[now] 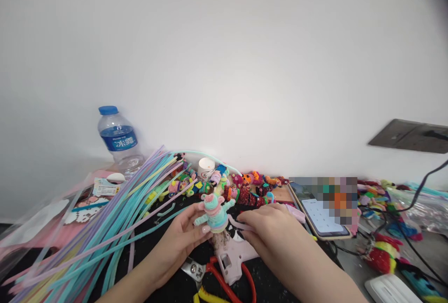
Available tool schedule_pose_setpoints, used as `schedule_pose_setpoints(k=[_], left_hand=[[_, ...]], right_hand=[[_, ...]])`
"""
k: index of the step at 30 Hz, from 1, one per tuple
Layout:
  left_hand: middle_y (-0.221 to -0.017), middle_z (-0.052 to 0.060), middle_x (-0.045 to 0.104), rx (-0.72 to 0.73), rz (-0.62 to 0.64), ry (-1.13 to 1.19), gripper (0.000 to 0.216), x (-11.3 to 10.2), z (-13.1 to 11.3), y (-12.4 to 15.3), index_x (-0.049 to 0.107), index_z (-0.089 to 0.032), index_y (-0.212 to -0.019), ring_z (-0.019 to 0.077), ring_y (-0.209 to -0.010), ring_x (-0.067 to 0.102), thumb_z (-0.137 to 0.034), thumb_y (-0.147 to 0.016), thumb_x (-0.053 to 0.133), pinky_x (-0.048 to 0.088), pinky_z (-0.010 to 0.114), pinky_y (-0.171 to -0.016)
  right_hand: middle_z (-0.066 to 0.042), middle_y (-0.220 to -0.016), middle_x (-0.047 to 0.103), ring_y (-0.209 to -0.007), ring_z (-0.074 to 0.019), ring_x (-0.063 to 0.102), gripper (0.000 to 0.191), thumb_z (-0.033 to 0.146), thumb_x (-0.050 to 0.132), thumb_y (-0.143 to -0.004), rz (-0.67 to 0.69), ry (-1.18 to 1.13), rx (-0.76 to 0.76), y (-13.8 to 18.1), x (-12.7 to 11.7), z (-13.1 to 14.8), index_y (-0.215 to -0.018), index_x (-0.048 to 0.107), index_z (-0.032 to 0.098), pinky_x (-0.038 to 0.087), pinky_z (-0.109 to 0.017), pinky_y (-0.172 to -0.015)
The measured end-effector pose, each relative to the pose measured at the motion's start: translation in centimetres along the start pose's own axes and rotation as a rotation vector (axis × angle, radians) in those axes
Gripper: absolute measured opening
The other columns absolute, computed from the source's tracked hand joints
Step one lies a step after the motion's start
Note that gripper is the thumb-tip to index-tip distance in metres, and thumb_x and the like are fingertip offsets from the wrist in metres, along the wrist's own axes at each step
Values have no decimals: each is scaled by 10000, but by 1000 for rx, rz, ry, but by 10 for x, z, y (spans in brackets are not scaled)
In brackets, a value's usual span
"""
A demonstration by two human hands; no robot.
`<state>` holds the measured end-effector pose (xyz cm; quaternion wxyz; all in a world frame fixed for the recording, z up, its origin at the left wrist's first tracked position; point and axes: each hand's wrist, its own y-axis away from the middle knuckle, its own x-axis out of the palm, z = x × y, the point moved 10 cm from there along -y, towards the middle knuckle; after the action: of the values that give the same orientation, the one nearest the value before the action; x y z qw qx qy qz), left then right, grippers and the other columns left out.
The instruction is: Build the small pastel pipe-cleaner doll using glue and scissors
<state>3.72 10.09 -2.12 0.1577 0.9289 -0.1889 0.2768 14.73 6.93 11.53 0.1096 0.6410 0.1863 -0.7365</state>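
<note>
My left hand (187,230) holds a small figure (214,214) made of fuzzy pipe cleaners, striped in mint, pink and pale yellow. The figure is upright, with round ears and arms sticking out. At its right side my right hand (271,230) pinches a pale lilac pipe cleaner (238,223), whose near end reaches the figure's body. Whether that end is attached I cannot tell. Below the hands lie a white-pink glue gun (229,261) and scissors with red handles (224,282). A yellow-handled tool (212,298) shows at the bottom edge.
Long pastel pipe cleaners (129,219) fan across the left side. A water bottle (121,144) stands by the wall. Finished colourful figures (248,191) and a paper cup (206,168) line the back. To the right are a phone (325,219), dark cables (416,200) and a white box (390,289).
</note>
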Motion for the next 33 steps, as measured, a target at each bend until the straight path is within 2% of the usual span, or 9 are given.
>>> schedule_pose_setpoints(k=[3,9,16,18,26,33], left_hand=[[-1212,75,600,12,14,-8,351,1,0,0,584,-210,-1067,237,-1089,566,-166,-738,697,426,363,-940],[-1208,82,608,11,29,-7,328,4,-1,2,591,-199,-1044,235,-1084,575,-153,-737,697,440,349,-928],[-1186,77,617,16,42,-37,304,5,-1,3,610,-198,-1039,218,-1059,577,-164,-747,690,450,336,-910],[-1203,83,609,15,47,-49,322,5,-1,3,611,-195,-1058,218,-1052,580,-165,-747,689,449,330,-906],[-1236,90,602,4,65,-49,371,9,-2,4,611,-207,-1108,240,-1062,586,-165,-747,686,453,329,-889],[-1202,80,623,-36,65,-11,418,8,0,6,591,-220,-1141,229,-1057,593,-166,-739,694,452,318,-893]], right_hand=[[-24,-676,689,-618,-157,625,166,141,543,-840,132,51,16,-3,17,2,-696,618,176,357,-263,-617],[-15,-692,687,-614,-171,624,196,172,501,-878,137,119,32,-5,20,1,-720,614,196,317,-278,-587],[-3,-738,695,-671,-194,639,112,116,571,-798,243,136,40,-2,26,-8,-745,617,203,321,-296,-623],[-11,-756,700,-697,-206,645,138,79,557,-785,267,143,59,-2,28,-9,-766,617,201,322,-300,-631],[-29,-770,689,-660,-202,646,176,41,516,-764,185,108,43,-4,31,-3,-803,609,186,320,-291,-586],[-38,-796,651,-695,-165,638,202,55,433,-836,122,-41,54,-7,30,1,-825,593,178,383,-239,-578]])
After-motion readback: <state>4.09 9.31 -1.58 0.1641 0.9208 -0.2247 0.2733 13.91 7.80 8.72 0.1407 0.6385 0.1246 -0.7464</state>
